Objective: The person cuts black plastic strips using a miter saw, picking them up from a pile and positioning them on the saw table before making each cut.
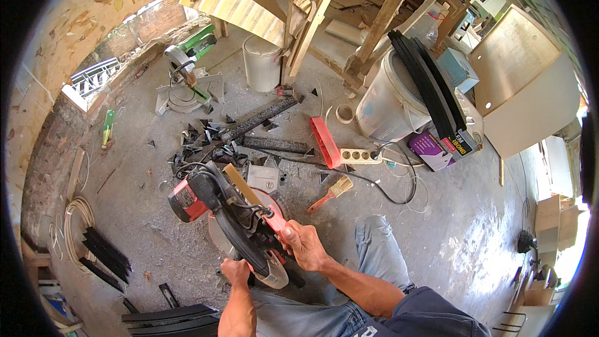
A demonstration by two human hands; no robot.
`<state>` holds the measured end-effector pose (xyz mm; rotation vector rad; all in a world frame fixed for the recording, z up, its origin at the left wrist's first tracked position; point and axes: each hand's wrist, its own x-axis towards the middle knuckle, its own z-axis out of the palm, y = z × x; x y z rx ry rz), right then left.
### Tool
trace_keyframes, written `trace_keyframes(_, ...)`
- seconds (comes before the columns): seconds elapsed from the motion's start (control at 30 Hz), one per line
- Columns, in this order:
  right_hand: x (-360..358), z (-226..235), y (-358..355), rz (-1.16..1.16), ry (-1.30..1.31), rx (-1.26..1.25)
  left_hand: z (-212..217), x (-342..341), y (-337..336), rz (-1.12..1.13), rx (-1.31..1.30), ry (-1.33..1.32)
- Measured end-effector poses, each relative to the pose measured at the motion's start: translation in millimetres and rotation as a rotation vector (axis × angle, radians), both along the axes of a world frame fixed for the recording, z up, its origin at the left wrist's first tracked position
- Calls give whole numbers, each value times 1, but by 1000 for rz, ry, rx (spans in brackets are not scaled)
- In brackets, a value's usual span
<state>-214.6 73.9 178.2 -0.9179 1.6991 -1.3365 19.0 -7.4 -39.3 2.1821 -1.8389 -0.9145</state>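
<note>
A red and black mitre saw (215, 203) stands on the concrete floor right in front of me. My right hand (304, 244) is closed around its red handle (276, 220). Lower down, my left hand (237, 271) rests against the saw's base by the blade guard, fingers curled; what it holds is hidden. A tan wooden strip (240, 184) lies across the saw table behind the blade. My knee in torn jeans (377, 237) is to the right of the saw.
Black offcuts (212, 143) litter the floor beyond the saw, with two long dark strips (262, 118), a red level (324, 142), a power strip (360, 156) and a paintbrush (331, 192). A green mitre saw (187, 68), white buckets (262, 62) and timber stand farther back.
</note>
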Motion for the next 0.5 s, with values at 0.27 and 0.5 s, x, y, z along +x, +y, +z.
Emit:
trace_keyframes(0.27, -2, -2, 1, 16, 14, 24, -1, -2, 4, -43, -61, -33)
trace_keyframes(0.5, -3, -4, 3, 24, 11, 36, 16, -10, 6, -80, -118, -77)
